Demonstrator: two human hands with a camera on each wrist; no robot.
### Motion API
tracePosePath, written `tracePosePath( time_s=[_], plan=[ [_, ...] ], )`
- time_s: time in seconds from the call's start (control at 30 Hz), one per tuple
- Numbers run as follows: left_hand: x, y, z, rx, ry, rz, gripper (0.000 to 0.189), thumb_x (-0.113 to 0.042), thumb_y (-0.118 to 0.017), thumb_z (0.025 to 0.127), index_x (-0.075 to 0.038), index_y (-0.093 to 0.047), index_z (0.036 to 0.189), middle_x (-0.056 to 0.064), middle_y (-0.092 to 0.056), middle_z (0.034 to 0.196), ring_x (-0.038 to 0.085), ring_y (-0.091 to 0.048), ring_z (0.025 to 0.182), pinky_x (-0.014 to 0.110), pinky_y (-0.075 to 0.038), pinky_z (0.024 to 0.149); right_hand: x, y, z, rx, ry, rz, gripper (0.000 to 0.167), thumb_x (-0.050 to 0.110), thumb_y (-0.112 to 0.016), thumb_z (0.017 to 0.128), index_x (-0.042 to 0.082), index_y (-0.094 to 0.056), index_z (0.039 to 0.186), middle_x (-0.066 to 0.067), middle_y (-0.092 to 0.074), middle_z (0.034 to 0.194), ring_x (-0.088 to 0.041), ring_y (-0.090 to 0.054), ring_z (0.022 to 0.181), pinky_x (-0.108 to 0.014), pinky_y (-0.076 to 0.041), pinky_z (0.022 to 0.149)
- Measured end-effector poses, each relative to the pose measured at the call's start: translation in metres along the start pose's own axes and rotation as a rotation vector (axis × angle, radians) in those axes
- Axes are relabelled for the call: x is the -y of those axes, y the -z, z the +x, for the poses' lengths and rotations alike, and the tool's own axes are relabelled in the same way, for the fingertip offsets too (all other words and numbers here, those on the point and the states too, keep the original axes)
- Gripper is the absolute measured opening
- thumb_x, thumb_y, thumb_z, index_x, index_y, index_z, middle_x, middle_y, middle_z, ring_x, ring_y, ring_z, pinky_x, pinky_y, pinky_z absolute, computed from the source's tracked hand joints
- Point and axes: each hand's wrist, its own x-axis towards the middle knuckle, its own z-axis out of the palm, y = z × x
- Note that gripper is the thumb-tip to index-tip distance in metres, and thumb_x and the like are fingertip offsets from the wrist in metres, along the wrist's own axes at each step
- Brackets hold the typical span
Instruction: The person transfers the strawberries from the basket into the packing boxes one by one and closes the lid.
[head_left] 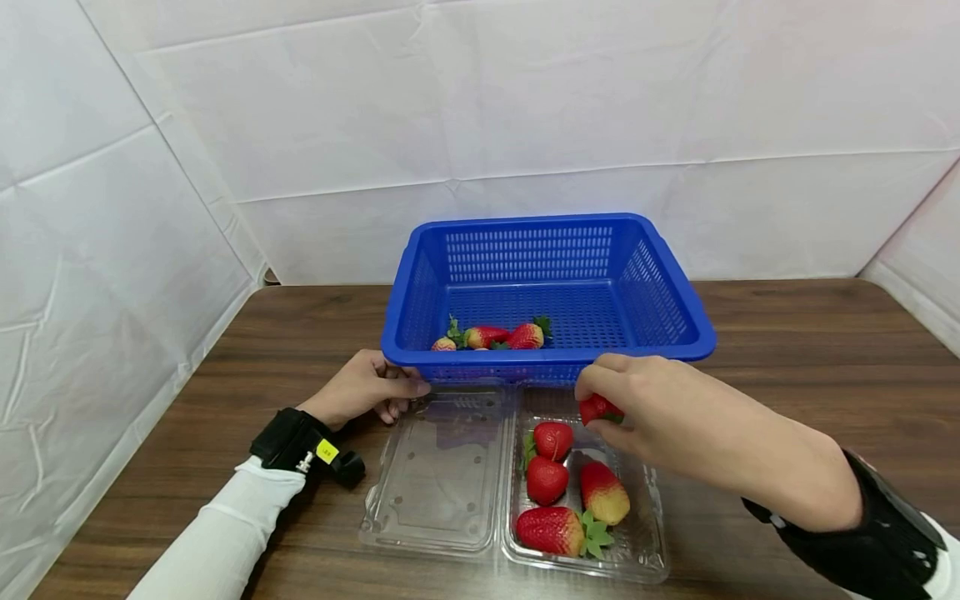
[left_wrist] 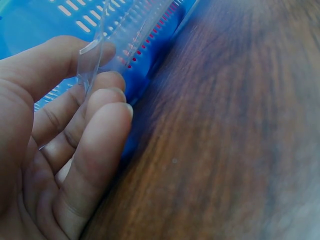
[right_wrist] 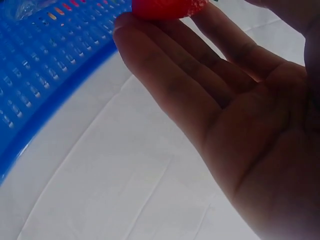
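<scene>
My right hand [head_left: 637,408] holds a strawberry [head_left: 597,408] between thumb and fingers over the back of the clear plastic clamshell box [head_left: 652,550]. In the right wrist view the same red strawberry [right_wrist: 167,7] shows at the top edge, at the fingertips. Several strawberries [head_left: 547,481] lie in the box's right half, some with green leaves. My left hand [head_left: 371,387] pinches the back left corner of the box's flat lid [head_left: 442,483]; in the left wrist view the thumb and fingers grip its clear rim [left_wrist: 90,62].
A blue plastic basket [head_left: 551,356] stands right behind the box, with several strawberries [head_left: 487,336] near its front wall. Everything sits on a brown wooden table [head_left: 795,358]. White cloth walls [head_left: 525,108] rise at the back and sides.
</scene>
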Motion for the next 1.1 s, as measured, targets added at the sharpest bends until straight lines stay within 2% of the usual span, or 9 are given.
tracePosePath(
  time_s=[0.23,0.47,1.1],
  plan=[
    [0.0,0.0,0.0,0.002,0.003,-0.003,0.014,-0.011,-0.079,0.094,0.002,-0.074,0.095,0.01,-0.064,0.068,0.013,-0.062,0.056,0.028,-0.058,0.053,-0.002,-0.008,0.002,0.049,0.03,0.004,0.026,0.008,-0.088,0.088,0.017,-0.066,0.099,0.012,-0.058,0.089,-0.001,-0.054,0.072,-0.023,-0.05,0.06],
    [0.0,0.0,0.0,0.004,-0.001,-0.003,0.013,-0.011,-0.079,0.095,0.001,-0.074,0.094,0.01,-0.065,0.068,0.013,-0.062,0.056,0.029,-0.058,0.054,-0.003,-0.014,0.004,0.103,0.014,-0.001,0.024,0.011,-0.087,0.09,0.018,-0.065,0.097,0.012,-0.055,0.086,-0.002,-0.051,0.071,-0.023,-0.047,0.059],
    [0.001,0.001,0.001,0.004,0.002,0.002,0.014,-0.012,-0.079,0.095,0.001,-0.073,0.093,0.01,-0.064,0.068,0.013,-0.062,0.056,0.029,-0.058,0.054,-0.003,-0.025,0.009,0.163,0.053,0.005,0.027,0.007,-0.088,0.087,0.015,-0.062,0.09,0.012,-0.051,0.08,-0.004,-0.051,0.07,-0.024,-0.048,0.06]
  ],
)
